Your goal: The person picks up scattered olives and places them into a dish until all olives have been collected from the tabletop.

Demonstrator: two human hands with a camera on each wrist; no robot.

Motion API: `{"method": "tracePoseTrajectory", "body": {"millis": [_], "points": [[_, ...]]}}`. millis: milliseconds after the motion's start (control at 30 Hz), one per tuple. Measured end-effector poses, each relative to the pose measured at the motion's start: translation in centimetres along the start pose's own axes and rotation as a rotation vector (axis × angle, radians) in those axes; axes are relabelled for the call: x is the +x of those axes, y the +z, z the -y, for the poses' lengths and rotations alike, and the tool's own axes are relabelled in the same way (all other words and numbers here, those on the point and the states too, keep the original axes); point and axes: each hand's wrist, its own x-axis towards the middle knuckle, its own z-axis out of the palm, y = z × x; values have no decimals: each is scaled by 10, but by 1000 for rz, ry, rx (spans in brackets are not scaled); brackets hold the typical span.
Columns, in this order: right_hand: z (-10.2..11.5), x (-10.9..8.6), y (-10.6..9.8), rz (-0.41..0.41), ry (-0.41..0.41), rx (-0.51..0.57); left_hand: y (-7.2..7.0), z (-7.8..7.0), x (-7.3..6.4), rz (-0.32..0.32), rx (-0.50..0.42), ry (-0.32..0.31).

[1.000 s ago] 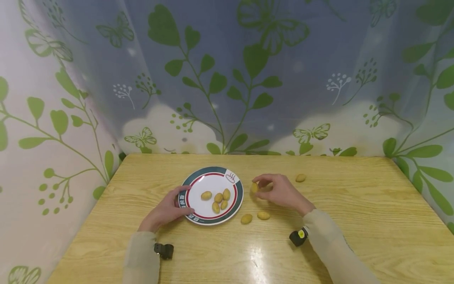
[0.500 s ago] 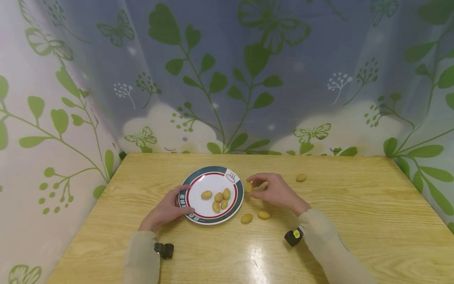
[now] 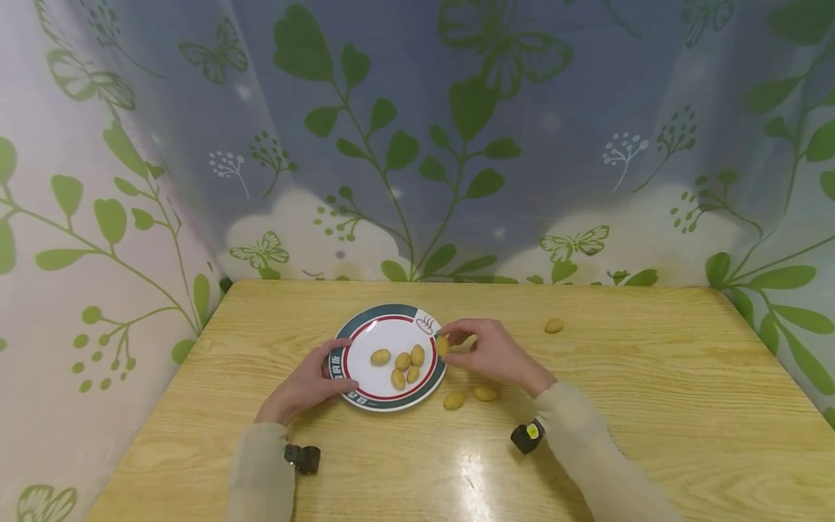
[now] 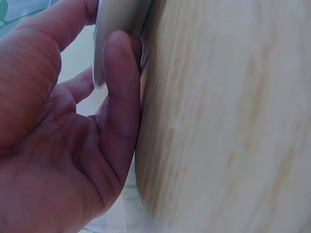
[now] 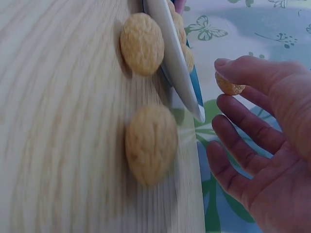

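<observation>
A white plate [image 3: 381, 330] with a green and red rim lies on the table, several walnuts [image 3: 380, 357] on it. My left hand [image 3: 309, 380] grips the plate's left rim; in the left wrist view, fingers of the left hand [image 4: 73, 121] lie against its edge and underside. Over the right rim, my right hand [image 3: 492, 353] pinches one walnut [image 3: 443, 345] between thumb and fingertips. The right wrist view shows this walnut [image 5: 229, 85] above the table, held by the right hand [image 5: 262, 131], whose other fingers hold nothing.
Two loose walnuts, one nearer the plate [image 3: 454, 400] and one to its right [image 3: 485, 394], lie below the right hand. Another walnut [image 3: 554, 325] rests farther back on the right. A patterned curtain [image 3: 417, 145] stands behind the wooden table [image 3: 652, 406].
My right hand has moved left with the pinched walnut, from beside the plate to over its right rim. The left hand and plate have stayed put.
</observation>
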Motion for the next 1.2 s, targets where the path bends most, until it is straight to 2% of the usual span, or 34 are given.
{"method": "tracePoseTrajectory", "body": {"millis": [300, 900, 1200], "points": [[10, 2, 10, 6, -37, 32, 0, 1, 1, 1, 12, -21], [20, 7, 31, 60, -83, 33, -1, 0, 0, 12, -2, 1], [24, 9, 38, 68, -136, 16, 0, 0, 2, 6, 4, -8]]}}
